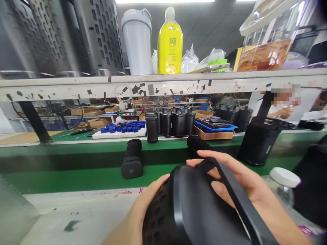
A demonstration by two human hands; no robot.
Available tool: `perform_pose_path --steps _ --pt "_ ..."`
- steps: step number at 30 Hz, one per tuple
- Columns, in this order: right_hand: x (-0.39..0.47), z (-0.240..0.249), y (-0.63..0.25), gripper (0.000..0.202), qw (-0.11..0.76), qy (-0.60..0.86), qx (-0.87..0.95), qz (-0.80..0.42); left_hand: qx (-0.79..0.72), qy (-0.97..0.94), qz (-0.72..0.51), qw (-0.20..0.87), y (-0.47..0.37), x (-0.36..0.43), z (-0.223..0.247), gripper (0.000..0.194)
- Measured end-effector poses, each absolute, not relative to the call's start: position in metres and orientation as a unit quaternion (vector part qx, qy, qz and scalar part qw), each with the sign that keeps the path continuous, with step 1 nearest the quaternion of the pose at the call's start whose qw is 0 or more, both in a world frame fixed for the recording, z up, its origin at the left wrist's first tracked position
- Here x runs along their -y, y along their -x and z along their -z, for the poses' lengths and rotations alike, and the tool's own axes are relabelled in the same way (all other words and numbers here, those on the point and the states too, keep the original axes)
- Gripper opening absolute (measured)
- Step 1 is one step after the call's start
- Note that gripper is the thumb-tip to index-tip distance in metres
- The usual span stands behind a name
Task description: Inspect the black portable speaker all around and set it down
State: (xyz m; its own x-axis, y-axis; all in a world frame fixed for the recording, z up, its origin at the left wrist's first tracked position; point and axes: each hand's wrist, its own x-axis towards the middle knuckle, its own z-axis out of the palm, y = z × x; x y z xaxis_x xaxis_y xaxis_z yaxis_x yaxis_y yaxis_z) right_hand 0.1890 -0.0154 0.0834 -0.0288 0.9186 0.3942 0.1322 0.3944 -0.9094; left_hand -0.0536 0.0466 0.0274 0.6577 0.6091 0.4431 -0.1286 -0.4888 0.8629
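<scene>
Head view. A black speaker (194, 207) is held low at centre, in front of the green belt (76, 177). It is clasped at its perforated side by the left hand (143, 207); the right hand (240, 183) is closed over its end and strap (237, 197). A second speaker (132, 158) lies on the belt; a yellow bottle (170, 42) stands on the shelf above it.

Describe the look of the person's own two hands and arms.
Both are bare: the left hand and right hand wear no gloves, rings or watch. No sleeve shows on either forearm as far as the picture's edge. The right fingers are slender, with short, unpainted nails.
</scene>
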Motion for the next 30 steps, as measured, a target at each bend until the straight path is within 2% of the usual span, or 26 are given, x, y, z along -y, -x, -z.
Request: perform_pose_path --steps 3,6,11,16,20,22,26,28,30 --pt "0.014 -0.085 -0.191 0.016 0.531 0.488 0.639 -0.269 -0.253 -0.777 -0.384 0.430 0.054 -0.040 -0.037 0.063" --pt "0.018 -0.089 -0.192 0.007 0.512 0.508 0.650 -0.239 -0.341 -0.726 -0.369 0.470 0.052 -0.037 -0.044 0.052" --pt "0.031 -0.095 -0.192 0.038 0.497 0.494 0.652 -0.289 -0.462 -0.611 -0.364 0.530 0.038 -0.048 -0.032 0.037" --pt "0.031 -0.095 -0.190 0.033 0.512 0.479 0.648 -0.297 -0.401 -0.611 -0.408 0.547 0.035 -0.059 -0.019 0.046" --pt "0.023 -0.090 -0.191 0.025 0.515 0.475 0.664 -0.260 -0.338 -0.663 -0.359 0.563 0.049 -0.053 -0.035 0.040" --pt "0.019 -0.089 -0.192 0.024 0.508 0.491 0.661 -0.250 -0.297 -0.680 -0.333 0.581 0.055 -0.046 -0.044 0.048" --pt "0.005 -0.088 -0.196 0.038 0.530 0.470 0.629 -0.320 -0.160 -0.679 -0.329 0.636 0.055 -0.041 -0.047 0.096" --pt "-0.003 -0.084 -0.202 0.050 0.538 0.444 0.619 -0.361 -0.137 -0.642 -0.345 0.670 0.055 -0.048 -0.041 0.094" --pt "-0.009 -0.076 -0.206 0.064 0.523 0.442 0.604 -0.407 -0.146 -0.596 -0.379 0.692 0.057 -0.056 -0.032 0.080"
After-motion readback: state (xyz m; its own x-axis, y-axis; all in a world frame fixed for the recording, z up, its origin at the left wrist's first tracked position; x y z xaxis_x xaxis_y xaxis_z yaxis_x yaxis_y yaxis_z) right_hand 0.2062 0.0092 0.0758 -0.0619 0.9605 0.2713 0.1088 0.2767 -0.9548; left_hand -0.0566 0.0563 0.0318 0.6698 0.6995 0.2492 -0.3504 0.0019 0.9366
